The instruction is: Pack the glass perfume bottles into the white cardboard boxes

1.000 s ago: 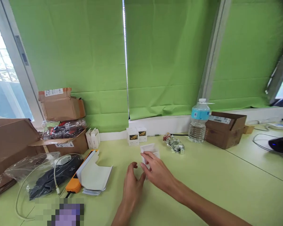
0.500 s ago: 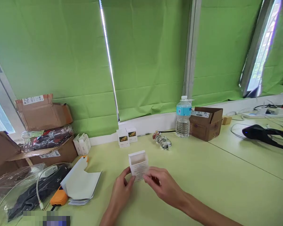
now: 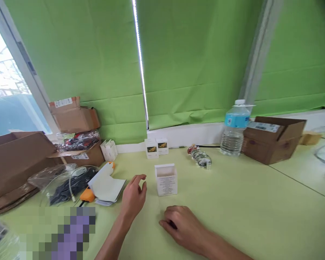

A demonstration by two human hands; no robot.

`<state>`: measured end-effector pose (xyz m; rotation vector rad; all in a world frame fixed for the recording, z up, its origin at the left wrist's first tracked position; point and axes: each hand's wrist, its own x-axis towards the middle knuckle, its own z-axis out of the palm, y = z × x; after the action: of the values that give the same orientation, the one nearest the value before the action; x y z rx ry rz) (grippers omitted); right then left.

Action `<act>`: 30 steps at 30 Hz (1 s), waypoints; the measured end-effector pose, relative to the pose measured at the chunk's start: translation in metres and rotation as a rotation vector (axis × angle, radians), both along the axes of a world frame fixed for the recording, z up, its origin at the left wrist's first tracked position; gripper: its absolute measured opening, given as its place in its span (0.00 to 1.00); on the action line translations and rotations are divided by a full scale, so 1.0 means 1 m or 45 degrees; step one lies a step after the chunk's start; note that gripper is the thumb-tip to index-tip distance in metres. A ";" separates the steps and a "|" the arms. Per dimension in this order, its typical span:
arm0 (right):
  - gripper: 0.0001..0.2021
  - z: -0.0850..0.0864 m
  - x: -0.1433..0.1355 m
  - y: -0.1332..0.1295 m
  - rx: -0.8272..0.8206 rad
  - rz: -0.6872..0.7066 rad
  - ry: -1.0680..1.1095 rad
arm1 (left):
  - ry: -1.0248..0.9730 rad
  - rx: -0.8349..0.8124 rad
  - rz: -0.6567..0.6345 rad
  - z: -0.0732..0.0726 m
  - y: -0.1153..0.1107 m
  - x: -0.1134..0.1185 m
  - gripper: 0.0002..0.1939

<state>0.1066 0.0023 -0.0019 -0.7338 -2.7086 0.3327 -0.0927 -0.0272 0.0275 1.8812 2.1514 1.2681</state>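
A small white carton with printed text stands upright on the table, its top uncovered. To its left is my left hand, thumb and fingers apart, not touching it. My right hand lies lower, in front of the carton, with its fingers curled in and nothing visible in them. Behind, near the wall, stand two white boxes with pictures. A group of shiny silver pieces with a reddish end lies to the right of them.
A water bottle and an open brown cardboard box stand at the back right. On the left are stacked cartons, folded white paper, an orange item, cables and dark things in plastic. White open boxes stand behind the paper.
Both hands have let go of the white carton, which now stands on the table. My left hand has moved left, my right hand down toward me. The view has turned left.
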 end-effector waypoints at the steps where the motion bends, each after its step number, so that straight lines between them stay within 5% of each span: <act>1: 0.17 0.000 0.000 0.001 -0.010 0.005 -0.002 | 0.096 0.013 0.043 0.003 -0.002 -0.003 0.13; 6: 0.18 -0.004 -0.002 0.003 -0.023 0.016 -0.012 | 0.403 0.173 0.358 0.014 -0.008 -0.030 0.10; 12: 0.19 -0.011 -0.003 0.006 -0.042 0.043 0.008 | 0.464 0.278 0.742 0.031 -0.027 -0.089 0.13; 16: 0.19 -0.016 -0.004 0.009 -0.057 0.048 0.002 | 0.487 0.257 0.947 0.030 -0.041 -0.114 0.14; 24: 0.19 -0.011 -0.006 0.008 -0.043 0.041 -0.004 | 0.494 0.135 0.974 0.011 -0.044 -0.129 0.09; 30: 0.17 -0.006 -0.006 0.004 -0.043 0.027 0.037 | 0.462 0.312 0.894 0.036 -0.042 -0.111 0.14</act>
<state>0.1006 0.0066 -0.0082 -0.7042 -2.6916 0.3919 -0.2036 -0.0693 0.0633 1.5620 3.1690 1.4061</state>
